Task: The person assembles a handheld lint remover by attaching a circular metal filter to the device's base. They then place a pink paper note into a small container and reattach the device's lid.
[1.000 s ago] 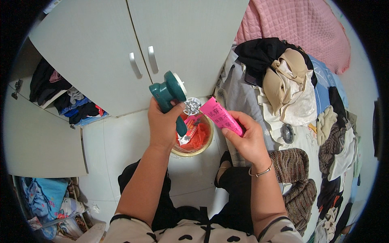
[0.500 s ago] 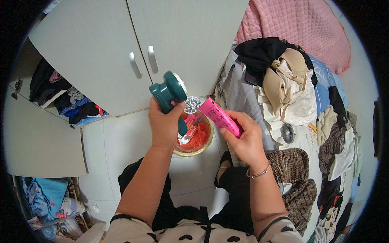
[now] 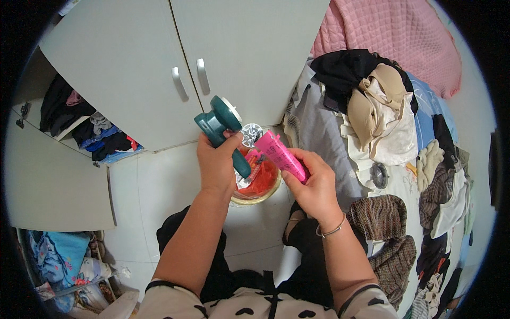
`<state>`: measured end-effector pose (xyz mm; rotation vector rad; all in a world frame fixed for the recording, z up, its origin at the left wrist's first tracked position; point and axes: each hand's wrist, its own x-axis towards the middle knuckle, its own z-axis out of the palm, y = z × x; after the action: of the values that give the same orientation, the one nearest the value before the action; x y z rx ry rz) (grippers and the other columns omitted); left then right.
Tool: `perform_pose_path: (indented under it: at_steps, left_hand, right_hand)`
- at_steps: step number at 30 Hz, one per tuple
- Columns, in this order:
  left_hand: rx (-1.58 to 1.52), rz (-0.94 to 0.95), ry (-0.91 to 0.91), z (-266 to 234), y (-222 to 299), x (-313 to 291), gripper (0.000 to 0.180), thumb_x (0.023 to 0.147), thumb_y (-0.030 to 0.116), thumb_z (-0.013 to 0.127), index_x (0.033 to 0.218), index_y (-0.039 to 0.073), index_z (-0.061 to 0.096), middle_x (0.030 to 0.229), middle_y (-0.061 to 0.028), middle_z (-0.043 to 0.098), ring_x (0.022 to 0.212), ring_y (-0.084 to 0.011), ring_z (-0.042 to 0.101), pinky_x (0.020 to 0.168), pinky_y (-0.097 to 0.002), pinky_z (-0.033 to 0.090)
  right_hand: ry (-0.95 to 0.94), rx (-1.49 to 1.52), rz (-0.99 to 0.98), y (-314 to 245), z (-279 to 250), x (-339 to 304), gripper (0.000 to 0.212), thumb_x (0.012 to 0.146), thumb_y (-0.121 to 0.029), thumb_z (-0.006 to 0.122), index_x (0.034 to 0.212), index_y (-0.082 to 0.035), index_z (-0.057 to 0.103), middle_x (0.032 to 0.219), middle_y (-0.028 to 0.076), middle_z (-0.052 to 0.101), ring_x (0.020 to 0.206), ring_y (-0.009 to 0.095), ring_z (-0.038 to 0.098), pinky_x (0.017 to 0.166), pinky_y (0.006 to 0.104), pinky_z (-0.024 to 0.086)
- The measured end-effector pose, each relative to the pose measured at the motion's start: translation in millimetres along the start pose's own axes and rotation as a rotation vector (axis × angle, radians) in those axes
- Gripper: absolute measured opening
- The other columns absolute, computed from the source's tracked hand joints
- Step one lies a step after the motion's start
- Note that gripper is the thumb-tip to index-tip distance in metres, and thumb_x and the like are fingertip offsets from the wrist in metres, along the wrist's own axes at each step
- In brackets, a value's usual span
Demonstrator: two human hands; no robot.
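We're gripping a dark green handheld device (image 3: pixel 218 123) firmly in our left hand (image 3: pixel 215 165), its lower end slanting out past the palm, and our right hand (image 3: pixel 313 186) is clasping a pink tube (image 3: pixel 280 155), which is pointing up and left toward a round metal piece (image 3: pixel 252 135); that's sitting right by the left fingertips, we can't tell what's supporting it, and everything's hovering above a yellow-rimmed bin (image 3: pixel 255 201) holding red plastic (image 3: pixel 264 181)
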<state>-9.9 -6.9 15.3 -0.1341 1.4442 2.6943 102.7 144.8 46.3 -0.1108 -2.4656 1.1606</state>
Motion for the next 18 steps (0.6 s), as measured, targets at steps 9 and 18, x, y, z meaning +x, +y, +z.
perform_pose_path:
  at_steps: [9, 18]
  left_hand:
    - [-0.082, -0.086, -0.008, 0.0, 1.6, 0.2, 0.028, 0.076, -0.009, 0.065, 0.095, 0.004, 0.051, 0.084, -0.0012, 0.055, 0.071, -0.0131, 0.058, 0.065, -0.0303, 0.054]
    - [-0.126, -0.080, 0.001, -1.7, -0.3, 0.8, 0.027, 0.075, -0.008, 0.066, 0.093, 0.005, 0.051, 0.084, -0.0015, 0.056, 0.071, -0.0128, 0.058, 0.065, -0.0275, 0.051]
  right_hand:
    - [0.029, 0.008, 0.030, -1.0, 7.1, -1.2, 0.034, 0.074, -0.007, 0.071, 0.107, -0.003, 0.063, 0.090, 0.016, 0.063, 0.081, 0.032, 0.063, 0.075, 0.0362, 0.050]
    - [0.051, 0.047, 0.054, 1.0, 7.6, -1.6, 0.032, 0.075, -0.007, 0.070, 0.106, -0.004, 0.063, 0.090, 0.015, 0.063, 0.081, 0.031, 0.063, 0.075, 0.0357, 0.050]
